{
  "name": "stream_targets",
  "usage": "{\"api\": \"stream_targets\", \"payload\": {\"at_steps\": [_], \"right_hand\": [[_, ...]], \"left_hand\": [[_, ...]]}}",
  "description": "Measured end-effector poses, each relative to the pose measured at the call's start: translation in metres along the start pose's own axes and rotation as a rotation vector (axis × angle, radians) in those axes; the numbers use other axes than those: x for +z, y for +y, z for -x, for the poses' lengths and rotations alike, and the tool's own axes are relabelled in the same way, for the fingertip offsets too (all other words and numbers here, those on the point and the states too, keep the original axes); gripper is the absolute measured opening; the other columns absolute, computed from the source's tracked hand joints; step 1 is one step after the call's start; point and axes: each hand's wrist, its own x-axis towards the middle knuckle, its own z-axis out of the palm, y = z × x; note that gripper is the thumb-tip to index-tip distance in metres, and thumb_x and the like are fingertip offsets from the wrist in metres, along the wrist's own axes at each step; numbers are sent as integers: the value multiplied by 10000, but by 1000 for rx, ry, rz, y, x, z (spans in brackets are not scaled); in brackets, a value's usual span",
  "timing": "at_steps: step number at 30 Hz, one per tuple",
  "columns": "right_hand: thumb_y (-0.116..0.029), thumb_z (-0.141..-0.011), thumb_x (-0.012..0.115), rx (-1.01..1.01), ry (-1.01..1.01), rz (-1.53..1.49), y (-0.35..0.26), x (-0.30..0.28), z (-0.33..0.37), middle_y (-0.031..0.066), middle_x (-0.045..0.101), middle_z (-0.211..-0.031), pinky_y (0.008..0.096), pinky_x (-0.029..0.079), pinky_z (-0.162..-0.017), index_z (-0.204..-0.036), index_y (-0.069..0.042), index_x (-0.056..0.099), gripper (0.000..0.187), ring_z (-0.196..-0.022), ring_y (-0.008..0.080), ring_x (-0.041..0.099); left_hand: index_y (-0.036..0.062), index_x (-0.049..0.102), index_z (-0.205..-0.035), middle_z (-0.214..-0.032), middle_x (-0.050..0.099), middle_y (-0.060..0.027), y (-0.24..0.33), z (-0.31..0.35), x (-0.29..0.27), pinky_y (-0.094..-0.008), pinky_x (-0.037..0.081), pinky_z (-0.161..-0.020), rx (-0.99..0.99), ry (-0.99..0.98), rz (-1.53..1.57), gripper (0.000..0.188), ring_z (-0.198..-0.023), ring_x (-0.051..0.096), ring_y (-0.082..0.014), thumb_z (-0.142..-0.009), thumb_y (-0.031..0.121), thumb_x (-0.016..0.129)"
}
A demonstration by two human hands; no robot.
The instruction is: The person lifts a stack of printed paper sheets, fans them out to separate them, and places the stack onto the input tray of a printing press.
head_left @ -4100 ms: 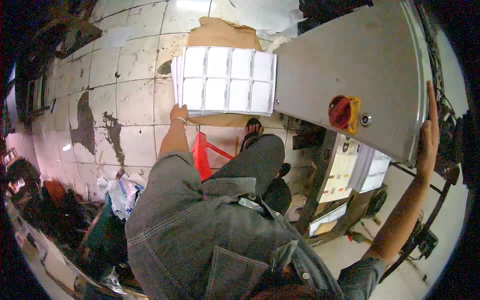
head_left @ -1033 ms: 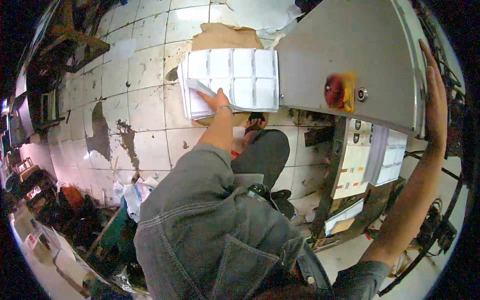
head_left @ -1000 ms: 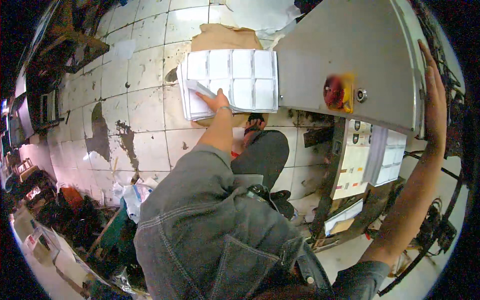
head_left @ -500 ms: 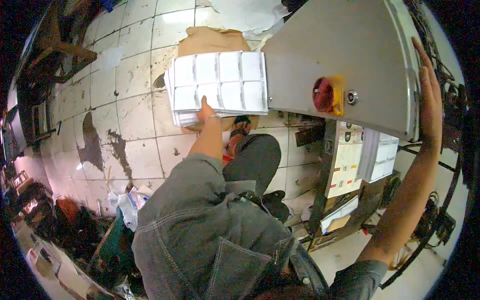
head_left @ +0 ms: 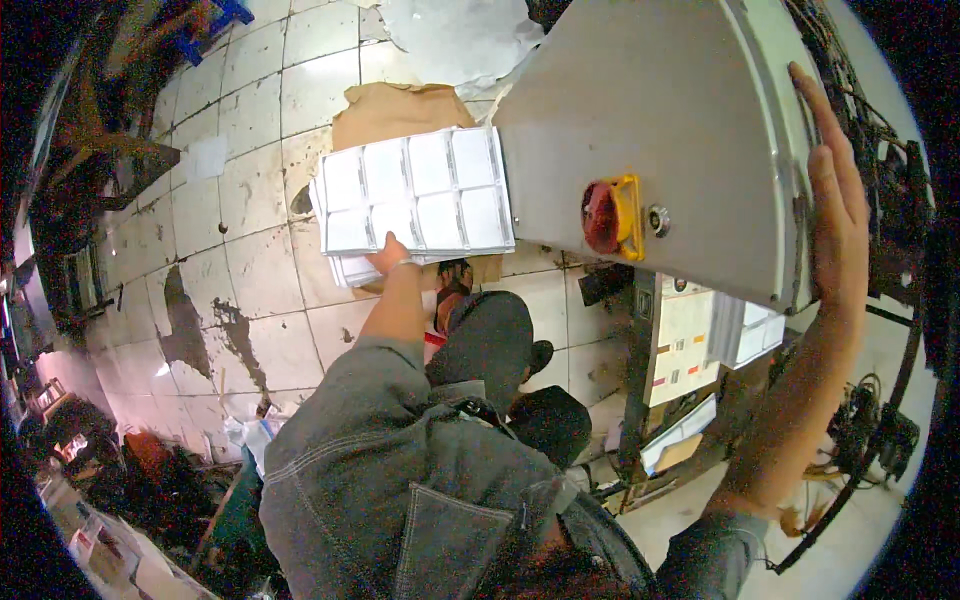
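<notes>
A stack of white sheets (head_left: 430, 190), printed with a grid of rounded boxes, lies flat over brown wrapping paper (head_left: 395, 110) low in front of me. My left hand (head_left: 390, 256) is closed on its near edge, thumb on top, the other fingers hidden beneath. The sheets' right side comes up close to a large grey metal cabinet (head_left: 650, 110); whether they touch I cannot tell. Along the cabinet's far right edge rests my right hand (head_left: 838, 190), fingers stretched out and nothing held.
On the cabinet face are a red and yellow rotary switch (head_left: 612, 218) and a round lock (head_left: 658, 220). Below it stands a panel with coloured labels (head_left: 683, 345). Dark cables (head_left: 860, 425) hang at right. Clutter and a plastic bag (head_left: 250, 435) lie at lower left on stained tiles.
The whole view has shifted, so stack and cabinet appear lower and farther left. My left hand keeps its hold on the sheets; my right hand stays along the cabinet edge.
</notes>
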Motion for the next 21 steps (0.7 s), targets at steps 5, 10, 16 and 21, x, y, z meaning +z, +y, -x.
{"api": "stream_targets", "payload": {"at_steps": [5, 10, 16, 21], "right_hand": [[-427, -781, 495, 2, -2, -44, -3, -7, 11, 192, 360, -1351, 393, 177, -1057, -1289, -75, 428, 622, -1294, 317, 270], [-563, -723, 535, 84, 17, 63, -9, -15, 8, 219, 342, -1348, 487, 165, -1041, -1291, -174, 436, 695, -1252, 416, 276], [-509, -721, 580, 174, 36, 47, -8, -25, 8, 180, 350, -1344, 521, 167, -1027, -1267, -189, 456, 644, -1241, 402, 280], [-460, -723, 610, 225, 41, -1, -16, -35, 5, 163, 340, -1354, 510, 158, -1037, -1261, -181, 459, 624, -1259, 380, 262]], "left_hand": [[-22, 376, -1261, -1221, 483, -211, 44, 24, 8, -384, 383, -927, 91, 6, 140, 621, -1065, 502, -351, -696, 87, 610], [17, 397, -1264, -1173, 525, -204, 135, 67, 12, -375, 373, -941, 145, 12, -44, 603, -1053, 516, -354, -688, 50, 576], [50, 388, -1273, -1147, 545, -198, 264, 89, -11, -390, 392, -922, 420, -190, -229, 620, -1048, 517, -371, -684, 113, 570], [84, 450, -1229, -1070, 580, -198, 364, 99, -78, -404, 428, -860, 732, -388, -485, 558, -986, 545, -380, -697, 161, 601]]}}
